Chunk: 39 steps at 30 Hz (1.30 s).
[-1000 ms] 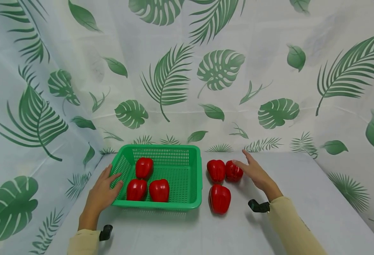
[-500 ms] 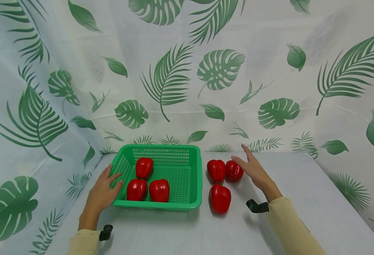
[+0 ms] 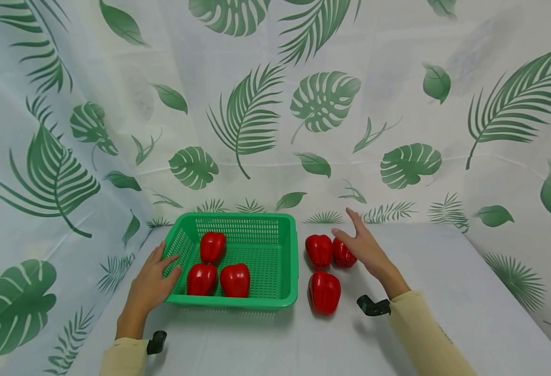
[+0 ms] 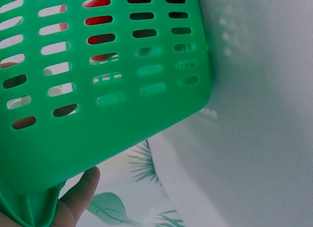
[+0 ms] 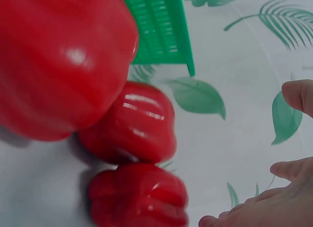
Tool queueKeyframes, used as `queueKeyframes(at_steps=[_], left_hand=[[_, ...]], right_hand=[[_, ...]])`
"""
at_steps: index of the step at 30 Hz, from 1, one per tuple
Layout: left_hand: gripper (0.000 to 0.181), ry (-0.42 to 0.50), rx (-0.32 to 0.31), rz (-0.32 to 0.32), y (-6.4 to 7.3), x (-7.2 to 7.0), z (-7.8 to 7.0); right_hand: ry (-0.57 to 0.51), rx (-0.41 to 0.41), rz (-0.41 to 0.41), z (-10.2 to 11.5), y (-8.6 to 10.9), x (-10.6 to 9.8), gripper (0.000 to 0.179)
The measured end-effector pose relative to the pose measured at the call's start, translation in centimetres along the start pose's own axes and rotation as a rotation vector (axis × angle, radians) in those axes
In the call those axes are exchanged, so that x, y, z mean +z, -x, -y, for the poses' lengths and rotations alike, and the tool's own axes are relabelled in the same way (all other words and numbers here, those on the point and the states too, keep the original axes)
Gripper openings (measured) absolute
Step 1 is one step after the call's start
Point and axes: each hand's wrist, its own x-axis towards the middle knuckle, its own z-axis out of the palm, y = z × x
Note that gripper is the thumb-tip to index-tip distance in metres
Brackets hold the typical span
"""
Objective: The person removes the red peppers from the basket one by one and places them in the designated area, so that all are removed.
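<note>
Nearest lie the pale yellow sleeves (image 3: 428, 331), each with a small black wrist camera (image 3: 156, 342) above the white table (image 3: 237, 347). Around the centre of the green basket (image 3: 230, 301), the left hand (image 3: 149, 284) sits at nine o'clock; its fingers are loosely spread and rest at the rim, though how hard they press cannot be told. The near loose pepper (image 3: 324, 293), red and glossy, lies outside the basket between three and four o'clock.

Inside the basket are three red peppers: one at six o'clock (image 3: 235, 281), one at eight (image 3: 202, 279) and, farther back, one at ten (image 3: 212, 247). Red also shows through the wall slots in the left wrist view.

Beyond the near loose pepper, at three o'clock outside the basket, the middle loose pepper (image 3: 319, 251) touches the far-right loose pepper (image 3: 343, 256). Farther out at three o'clock, the right hand (image 3: 366, 248) hovers, fingers spread, thumb apart, holding nothing; it partly hides the far-right loose pepper, and the right wrist view shows a gap between them. Farthest, toward twelve o'clock, hangs a white cloth (image 3: 266, 180) with green leaf prints.
</note>
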Motion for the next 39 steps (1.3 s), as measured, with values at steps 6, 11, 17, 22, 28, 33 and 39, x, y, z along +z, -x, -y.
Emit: queueKeyframes(at_steps=[6,11,17,22,28,33,39], left_hand=[[0.048,-0.003,-0.003,0.003,-0.1,0.1,0.2],[0.048,-0.001,-0.001,-0.007,-0.1,0.1,0.2],[0.048,0.005,-0.003,-0.003,-0.1,0.1,0.1],[0.048,-0.001,-0.010,0.002,-0.1,0.1,0.1],[0.048,0.001,-0.004,-0.001,-0.1,0.1,0.2],[0.049,-0.001,-0.012,0.003,-0.1,0.1,0.2],[0.050,0.001,-0.022,0.014,-0.1,0.1,0.1]], right_hand=[[-0.021,-0.044,0.007,0.5,0.1,0.7,0.090],[-0.050,-0.071,0.020,1.4,0.3,1.3,0.091],[-0.072,-0.083,0.031,2.5,0.7,1.7,0.091],[-0.105,-0.096,0.040,3.3,1.1,2.0,0.089],[-0.140,-0.098,0.047,4.2,1.3,2.6,0.086],[-0.164,-0.095,0.059,5.0,1.4,3.2,0.085],[-0.201,-0.111,0.086,5.7,1.4,3.9,0.085]])
